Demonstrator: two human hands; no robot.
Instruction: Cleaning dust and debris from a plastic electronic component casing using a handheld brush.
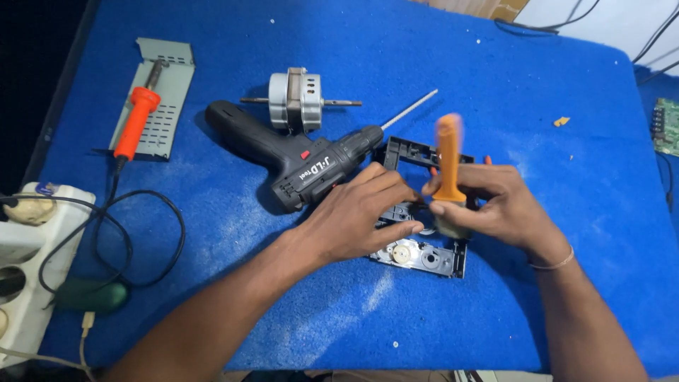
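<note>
A black plastic frame with a small mechanism lies on the blue cloth at the middle. My left hand rests on its left side and holds it down. My right hand grips an orange-handled brush, upright and blurred, with its bristles down on the frame. Just left of my hands lies a black cordless drill with a long bit pointing up and to the right.
A small electric motor lies behind the drill. An orange soldering iron rests on a perforated grey metal plate at the left, its black cord running to a white power strip. A green circuit board is at the right edge.
</note>
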